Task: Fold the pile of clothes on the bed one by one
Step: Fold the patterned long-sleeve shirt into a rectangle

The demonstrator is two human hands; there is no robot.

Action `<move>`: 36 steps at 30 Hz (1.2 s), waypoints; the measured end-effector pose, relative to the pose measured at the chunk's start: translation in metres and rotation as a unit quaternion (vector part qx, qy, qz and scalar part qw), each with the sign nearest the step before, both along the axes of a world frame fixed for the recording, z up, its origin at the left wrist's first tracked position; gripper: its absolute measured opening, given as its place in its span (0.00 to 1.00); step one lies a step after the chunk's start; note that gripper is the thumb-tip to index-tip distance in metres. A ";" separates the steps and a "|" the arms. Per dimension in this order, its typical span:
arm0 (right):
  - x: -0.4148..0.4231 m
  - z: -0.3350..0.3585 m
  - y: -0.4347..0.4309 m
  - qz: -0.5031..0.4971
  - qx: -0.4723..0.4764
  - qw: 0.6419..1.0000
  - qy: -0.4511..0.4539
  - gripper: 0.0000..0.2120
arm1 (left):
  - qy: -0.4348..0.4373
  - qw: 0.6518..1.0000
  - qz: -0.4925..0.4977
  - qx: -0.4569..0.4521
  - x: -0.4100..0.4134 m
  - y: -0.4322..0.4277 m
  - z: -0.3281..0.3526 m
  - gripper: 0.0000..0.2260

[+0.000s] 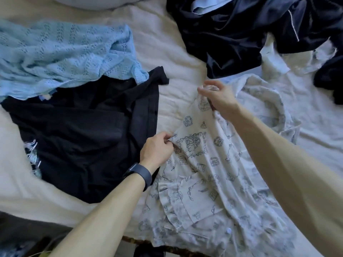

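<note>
Printed garment: a white printed garment (204, 164) with dark line drawings lies rumpled at the near edge of the bed, right of the middle; its near part spreads flat and its far part is drawn up into a ridge between the two hands.
Left hand: the left hand (156, 152) is at the garment's left edge; its grip is clamped on the cloth, thumb and fingers pinching a small fold.
Right hand: the right hand (217, 97) is at the far end of the ridge; its grip is closed round a bunched piece of the same garment. The fingertips are blurred.
Wristband: a dark wristband (138, 175) sits on the left wrist.
Black garment: a black garment (83, 136) lies spread just left of the printed one, touching it near the left wrist.
Knit: a light blue knit (65, 56) lies crumpled toward the far left corner, overlapping the black garment's far edge.
Dark pile: a heap of navy satin clothes (241, 34) fills the far right corner, apart from the right hand.
Bed: a cream sheet (176, 52) covers the bed under all of these.
</note>
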State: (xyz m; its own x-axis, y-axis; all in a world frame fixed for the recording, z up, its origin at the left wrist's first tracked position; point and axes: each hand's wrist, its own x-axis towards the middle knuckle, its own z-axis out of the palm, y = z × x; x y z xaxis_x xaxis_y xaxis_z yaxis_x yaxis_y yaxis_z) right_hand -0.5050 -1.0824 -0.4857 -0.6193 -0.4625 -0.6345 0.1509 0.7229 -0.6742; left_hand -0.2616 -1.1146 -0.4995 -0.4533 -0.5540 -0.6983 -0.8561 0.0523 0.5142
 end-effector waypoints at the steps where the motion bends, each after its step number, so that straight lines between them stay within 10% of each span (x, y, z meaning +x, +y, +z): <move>1: 0.000 0.000 0.004 0.013 0.010 1.000 0.005 0.18 | -0.004 1.000 0.002 0.004 -0.004 -0.002 0.002 0.15; 6: 0.003 -0.010 0.015 0.033 0.082 0.991 0.097 0.14 | -0.034 0.997 -0.050 -0.043 -0.027 -0.002 0.005 0.18; 14: 0.016 -0.002 0.039 -0.048 -0.078 0.995 0.029 0.13 | -0.058 0.981 -0.149 -0.114 -0.026 -0.004 -0.001 0.11; 21: 0.092 0.020 0.245 -0.212 0.129 0.944 0.219 0.04 | 0.128 0.892 -0.306 -0.308 -0.080 0.028 0.011 0.18; 25: 0.123 -0.003 0.339 -0.106 0.307 0.918 0.228 0.18 | 0.042 0.861 -0.446 -0.241 -0.104 0.049 -0.008 0.31; 36: 0.133 -0.004 0.365 -0.145 0.278 0.893 0.323 0.18 | -0.014 0.804 -0.509 -0.308 -0.088 0.056 -0.025 0.47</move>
State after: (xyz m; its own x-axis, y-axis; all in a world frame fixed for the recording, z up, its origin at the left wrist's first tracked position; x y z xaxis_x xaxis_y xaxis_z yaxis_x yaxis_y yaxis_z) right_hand -0.3725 -0.7177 -0.4899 -0.9816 0.0514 -0.1840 0.0950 0.9668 -0.2372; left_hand -0.3496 -1.0591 -0.5246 -0.8798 -0.1507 -0.4508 -0.2195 0.9700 0.1041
